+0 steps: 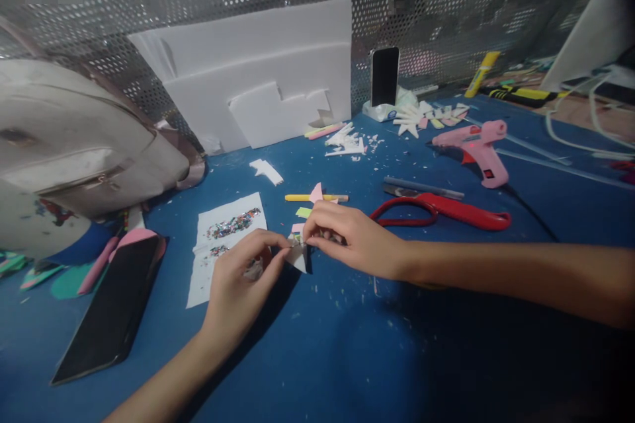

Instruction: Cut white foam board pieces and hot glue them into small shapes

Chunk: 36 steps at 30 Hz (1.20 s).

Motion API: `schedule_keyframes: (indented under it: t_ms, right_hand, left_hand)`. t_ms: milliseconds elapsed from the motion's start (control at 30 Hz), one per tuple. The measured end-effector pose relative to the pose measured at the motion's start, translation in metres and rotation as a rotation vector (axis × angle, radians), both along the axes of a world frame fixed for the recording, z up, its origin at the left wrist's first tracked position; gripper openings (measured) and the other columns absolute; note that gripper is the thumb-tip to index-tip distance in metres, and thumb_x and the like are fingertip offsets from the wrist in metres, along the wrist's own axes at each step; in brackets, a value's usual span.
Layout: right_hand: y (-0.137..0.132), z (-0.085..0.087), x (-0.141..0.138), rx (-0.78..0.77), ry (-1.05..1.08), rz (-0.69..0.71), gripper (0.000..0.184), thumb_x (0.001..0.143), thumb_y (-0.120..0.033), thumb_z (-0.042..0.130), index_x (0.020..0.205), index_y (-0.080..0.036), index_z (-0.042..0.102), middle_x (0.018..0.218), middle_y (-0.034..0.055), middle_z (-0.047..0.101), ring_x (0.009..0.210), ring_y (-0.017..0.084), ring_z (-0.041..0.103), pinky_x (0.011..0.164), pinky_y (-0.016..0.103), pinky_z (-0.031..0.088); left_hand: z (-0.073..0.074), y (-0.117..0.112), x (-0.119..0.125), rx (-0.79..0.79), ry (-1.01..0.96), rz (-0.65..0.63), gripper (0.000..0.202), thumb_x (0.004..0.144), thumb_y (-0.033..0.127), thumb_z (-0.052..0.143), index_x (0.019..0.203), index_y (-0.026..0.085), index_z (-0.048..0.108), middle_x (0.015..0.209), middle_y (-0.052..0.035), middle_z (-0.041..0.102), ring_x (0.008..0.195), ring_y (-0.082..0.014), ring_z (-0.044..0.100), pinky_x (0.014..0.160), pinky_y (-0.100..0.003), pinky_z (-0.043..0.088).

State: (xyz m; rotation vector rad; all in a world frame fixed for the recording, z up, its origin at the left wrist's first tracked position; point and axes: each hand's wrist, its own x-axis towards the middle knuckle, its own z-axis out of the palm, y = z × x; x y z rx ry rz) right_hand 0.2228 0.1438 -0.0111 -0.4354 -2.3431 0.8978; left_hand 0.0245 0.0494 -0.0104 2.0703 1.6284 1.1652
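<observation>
My left hand (243, 277) and my right hand (347, 238) meet over the blue table (347, 344), both pinching a small white foam piece (298, 256) between fingertips. Small pink and green paper bits (302, 213) lie just behind it. Under my left hand lies a white sheet of paper (221, 248) sprinkled with glitter. A yellow pencil (307, 197) with a pink paper tag lies just beyond my hands.
Red scissors (446, 210) and a pink glue gun (479, 149) lie to the right. White foam boards (258, 79) lean on the perforated back wall, beside an upright phone (385, 76). A dark phone (112, 307) and a white bag (74, 152) sit left. Foam scraps (347, 141) dot the table.
</observation>
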Motion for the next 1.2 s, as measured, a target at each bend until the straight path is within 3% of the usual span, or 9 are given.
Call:
schedule_keyframes:
  t_ms: [1200]
  right_hand:
    - [-0.0014,0.001,0.0005,0.003,0.011,-0.006,0.006,0.094,-0.014,0.053,0.093,-0.018,0.058,0.091,0.0007,0.058,0.076,0.01,0.05,0.069,0.024,0.04]
  left_hand:
    - [0.0035,0.0002,0.0013,-0.001,-0.011,-0.011,0.012,0.09,0.012,0.056,0.086,0.021,0.062,0.085,0.003,0.065,0.066,-0.0077,0.053,0.062,-0.021,0.042]
